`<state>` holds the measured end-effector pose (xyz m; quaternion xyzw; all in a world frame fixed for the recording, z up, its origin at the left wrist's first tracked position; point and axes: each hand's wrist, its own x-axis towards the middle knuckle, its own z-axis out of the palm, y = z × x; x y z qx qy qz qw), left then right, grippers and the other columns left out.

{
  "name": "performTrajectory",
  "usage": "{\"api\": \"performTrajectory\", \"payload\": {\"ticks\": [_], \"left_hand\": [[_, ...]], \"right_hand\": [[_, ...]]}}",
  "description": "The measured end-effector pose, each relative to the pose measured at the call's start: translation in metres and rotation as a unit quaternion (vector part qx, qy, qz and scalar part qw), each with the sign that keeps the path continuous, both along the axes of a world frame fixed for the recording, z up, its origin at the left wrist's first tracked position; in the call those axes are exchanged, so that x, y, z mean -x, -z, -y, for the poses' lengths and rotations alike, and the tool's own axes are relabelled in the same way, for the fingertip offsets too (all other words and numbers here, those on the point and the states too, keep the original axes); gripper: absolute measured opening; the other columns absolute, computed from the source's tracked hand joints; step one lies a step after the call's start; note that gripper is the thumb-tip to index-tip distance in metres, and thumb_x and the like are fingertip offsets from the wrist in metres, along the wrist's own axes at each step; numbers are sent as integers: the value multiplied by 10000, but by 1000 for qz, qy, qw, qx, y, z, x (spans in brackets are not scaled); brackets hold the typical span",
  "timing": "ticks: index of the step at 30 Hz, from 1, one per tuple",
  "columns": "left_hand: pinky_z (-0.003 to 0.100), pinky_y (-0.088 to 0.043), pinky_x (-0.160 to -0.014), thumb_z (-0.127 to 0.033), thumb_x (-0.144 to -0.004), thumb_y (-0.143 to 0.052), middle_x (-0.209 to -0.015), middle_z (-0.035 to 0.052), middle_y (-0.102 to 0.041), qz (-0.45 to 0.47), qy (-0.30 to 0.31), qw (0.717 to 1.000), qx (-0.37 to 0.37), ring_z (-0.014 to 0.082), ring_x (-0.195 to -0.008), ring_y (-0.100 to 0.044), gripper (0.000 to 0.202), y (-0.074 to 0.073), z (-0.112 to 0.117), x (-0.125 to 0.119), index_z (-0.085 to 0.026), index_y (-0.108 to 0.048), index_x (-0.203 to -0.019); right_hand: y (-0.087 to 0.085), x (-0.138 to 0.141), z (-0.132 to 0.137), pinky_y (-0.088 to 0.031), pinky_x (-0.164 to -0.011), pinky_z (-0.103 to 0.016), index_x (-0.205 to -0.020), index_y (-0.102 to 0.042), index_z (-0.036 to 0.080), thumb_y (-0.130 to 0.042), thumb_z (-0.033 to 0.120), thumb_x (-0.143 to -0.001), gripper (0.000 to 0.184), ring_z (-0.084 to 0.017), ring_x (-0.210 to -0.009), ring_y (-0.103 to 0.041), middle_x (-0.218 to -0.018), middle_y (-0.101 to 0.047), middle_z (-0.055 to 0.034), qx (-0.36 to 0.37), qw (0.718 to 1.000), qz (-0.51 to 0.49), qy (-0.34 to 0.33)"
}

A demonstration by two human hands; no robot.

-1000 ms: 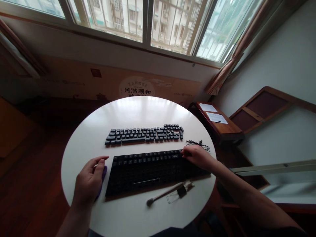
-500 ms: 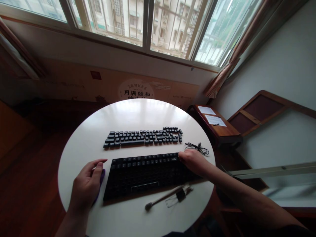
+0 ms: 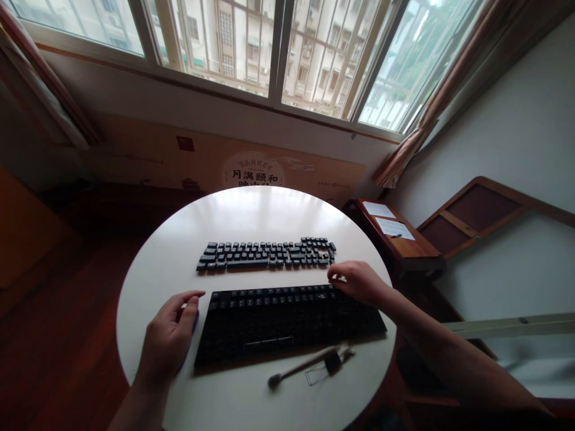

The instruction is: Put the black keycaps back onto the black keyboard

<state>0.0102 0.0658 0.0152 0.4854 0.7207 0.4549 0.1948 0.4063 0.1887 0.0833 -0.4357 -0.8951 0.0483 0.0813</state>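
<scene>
A black keyboard point(image 3: 287, 323) lies on the white round table point(image 3: 171, 239). Its upper rows carry keycaps; the lower part looks bare and dark. My right hand point(image 3: 357, 281) is just above its upper right edge, fingertips pinched; what they hold, if anything, is too small to make out. On the left, my left hand point(image 3: 168, 332) rests beside the keyboard, thumb and index finger apart. A purple thing point(image 3: 196, 321) shows under it, mostly hidden. Behind the keyboard, loose black keycaps point(image 3: 247, 263) lie in keyboard order.
In front of the keyboard lie a small brush point(image 3: 300, 366) and a black-and-wire tool point(image 3: 332, 363). A wooden side table point(image 3: 422, 245) with papers point(image 3: 395, 228) and a pen stands to the right, below the window.
My right hand has lifted off the keyboard's upper right corner and moved slightly toward the loose keycaps, now covering the coiled cable. My left hand stays beside the keyboard. The view has shifted slightly.
</scene>
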Motion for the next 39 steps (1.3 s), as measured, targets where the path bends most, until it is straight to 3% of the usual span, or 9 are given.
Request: {"api": "performTrajectory", "payload": {"ticks": [4,7,10,21,24,27,32,35,39], "left_hand": [[351,-538,-899,-541,-890,-501,-1053,67,-744,13,-2,1000,-2,258,-949,-690,405,1,0,1,-224,-710,-1032],[344,-538,-895,-543,-891,-503,-1068,64,-741,15,-4,1000,2,256,-961,-689,401,3,0,2,-230,-709,-1037],[339,-539,-884,-548,-892,-502,-1072,61,-740,21,-5,1000,4,251,-951,-692,404,3,0,2,-233,-704,-1046],[344,-546,-892,-526,-893,-500,-1045,69,-744,13,-7,1000,-14,257,-962,-686,383,-1,0,-1,-223,-710,-996],[346,-543,-903,-526,-896,-499,-1061,73,-742,15,-9,1000,-12,261,-991,-680,383,2,1,0,-222,-709,-996],[351,-541,-916,-534,-899,-498,-1064,72,-742,16,-7,1000,-5,261,-984,-685,392,4,1,0,-224,-706,-1018],[364,-547,-917,-532,-895,-495,-1047,57,-741,8,-12,1000,4,268,-965,-688,387,-3,1,-3,-225,-707,-1000],[350,-554,-889,-514,-885,-508,-1011,29,-737,-1,-13,1000,10,259,-956,-688,372,-8,1,-5,-220,-709,-991],[360,-553,-888,-498,-890,-503,-1009,17,-728,-4,-25,999,23,255,-965,-681,368,-8,0,-5,-216,-713,-1002]], "right_hand": [[-13,18,-71,-453,-779,-239,-930,-768,222,-659,206,-864,128,-159,-842,-687,-922,-760,-20,20,997,-62,33],[-8,37,-125,-482,-771,-226,-936,-779,194,-673,177,-835,147,-153,-840,-696,-921,-765,-28,46,997,-58,27],[2,53,-160,-493,-773,-225,-927,-782,184,-689,170,-811,149,-161,-870,-693,-931,-762,-35,59,997,-47,15],[23,71,-180,-482,-686,-206,-808,-772,170,-762,131,-698,118,-155,-795,-680,-852,-751,-31,107,994,-10,-15],[17,76,-177,-484,-671,-198,-793,-755,151,-756,115,-708,93,-140,-747,-675,-809,-746,-35,107,994,-30,-15],[-3,69,-164,-503,-742,-212,-833,-740,151,-731,157,-771,63,-142,-802,-686,-849,-750,-39,90,993,-69,-18],[-33,18,-101,-502,-749,-220,-840,-722,175,-739,221,-795,66,-143,-798,-692,-868,-754,-20,99,985,-119,-75],[-24,-14,-50,-496,-746,-216,-825,-718,196,-722,196,-813,13,-134,-770,-697,-835,-753,1,133,983,-97,-83],[6,-38,-2,-497,-744,-221,-821,-704,202,-703,165,-824,37,-139,-769,-700,-845,-749,1,150,984,-86,-32]]}}
